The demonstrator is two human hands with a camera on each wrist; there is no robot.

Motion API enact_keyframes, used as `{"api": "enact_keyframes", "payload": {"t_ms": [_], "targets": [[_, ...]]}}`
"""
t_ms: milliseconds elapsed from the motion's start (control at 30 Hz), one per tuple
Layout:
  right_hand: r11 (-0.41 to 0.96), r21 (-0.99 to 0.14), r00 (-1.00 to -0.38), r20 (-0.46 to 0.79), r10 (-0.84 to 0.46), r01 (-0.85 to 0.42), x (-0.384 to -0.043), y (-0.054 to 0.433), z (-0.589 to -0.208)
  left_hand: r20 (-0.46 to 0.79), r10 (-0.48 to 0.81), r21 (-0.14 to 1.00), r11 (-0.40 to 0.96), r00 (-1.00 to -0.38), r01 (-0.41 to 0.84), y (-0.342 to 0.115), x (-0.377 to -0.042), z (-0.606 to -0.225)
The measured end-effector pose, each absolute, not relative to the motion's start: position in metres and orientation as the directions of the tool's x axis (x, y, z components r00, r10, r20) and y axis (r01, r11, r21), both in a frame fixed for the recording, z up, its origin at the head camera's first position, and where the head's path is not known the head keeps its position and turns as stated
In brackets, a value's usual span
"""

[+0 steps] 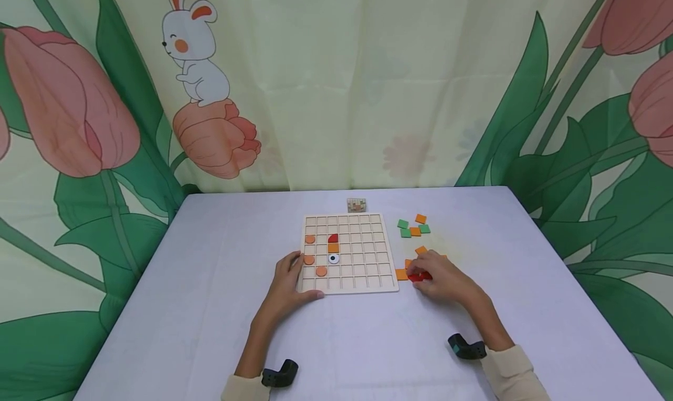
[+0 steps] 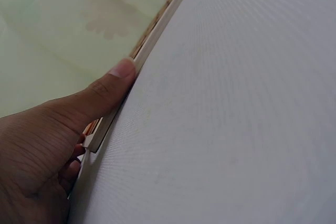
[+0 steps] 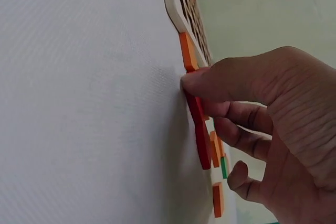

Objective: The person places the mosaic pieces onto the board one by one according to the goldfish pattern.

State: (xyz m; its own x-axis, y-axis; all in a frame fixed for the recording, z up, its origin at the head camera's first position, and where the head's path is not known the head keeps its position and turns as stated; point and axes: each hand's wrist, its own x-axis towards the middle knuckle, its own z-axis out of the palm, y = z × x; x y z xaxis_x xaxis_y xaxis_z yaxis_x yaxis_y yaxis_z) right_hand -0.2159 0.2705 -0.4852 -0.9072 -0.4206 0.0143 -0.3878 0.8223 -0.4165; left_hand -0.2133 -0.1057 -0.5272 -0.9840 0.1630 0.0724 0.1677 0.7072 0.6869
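A pale wooden grid board (image 1: 357,272) lies flat on the table. My left hand (image 1: 288,284) grips its near left corner, thumb along the front edge and fingers at the left side. In the left wrist view the thumb (image 2: 107,90) presses the board's edge (image 2: 157,24). Right of the board, my right hand (image 1: 441,275) pinches a red piece (image 3: 194,100) between thumb and fingers, low at the table. Another red piece (image 3: 202,148) lies against it. An orange tile (image 1: 402,275) sits between that hand and the board.
On the board are several peach discs (image 1: 321,270), a red quarter-round piece (image 1: 333,238), an orange square (image 1: 333,248) and an eye disc (image 1: 333,259). Green tiles (image 1: 405,233) and orange tiles (image 1: 420,218) lie right of it. A small patterned box (image 1: 356,205) stands behind the board.
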Motion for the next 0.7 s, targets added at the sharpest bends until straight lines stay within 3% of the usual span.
{"api": "enact_keyframes", "payload": {"t_ms": [167, 400, 567, 700], "targets": [[0.812, -0.453, -0.912, 0.002, -0.411, -0.367, -0.2166, 0.2753, -0.4833, 0.066, 0.167, 0.688, 0.707, -0.984, 0.166, -0.1055, -0.2141, -0.5275], [0.847, -0.395, -0.924, 0.014, -0.382, -0.356, -0.2156, 0.2789, -0.4807, 0.071, 0.155, 0.68, 0.715, -0.985, 0.162, -0.1043, -0.2154, -0.5299], [0.787, -0.468, -0.9, 0.043, -0.434, -0.402, -0.2156, 0.2809, -0.4797, 0.06, 0.156, 0.682, 0.714, -0.986, 0.155, -0.1051, -0.2152, -0.5304], [0.786, -0.501, -0.916, 0.038, -0.399, -0.363, -0.2161, 0.281, -0.4819, 0.064, 0.163, 0.683, 0.712, -0.985, 0.162, -0.106, -0.2159, -0.5305]]}}
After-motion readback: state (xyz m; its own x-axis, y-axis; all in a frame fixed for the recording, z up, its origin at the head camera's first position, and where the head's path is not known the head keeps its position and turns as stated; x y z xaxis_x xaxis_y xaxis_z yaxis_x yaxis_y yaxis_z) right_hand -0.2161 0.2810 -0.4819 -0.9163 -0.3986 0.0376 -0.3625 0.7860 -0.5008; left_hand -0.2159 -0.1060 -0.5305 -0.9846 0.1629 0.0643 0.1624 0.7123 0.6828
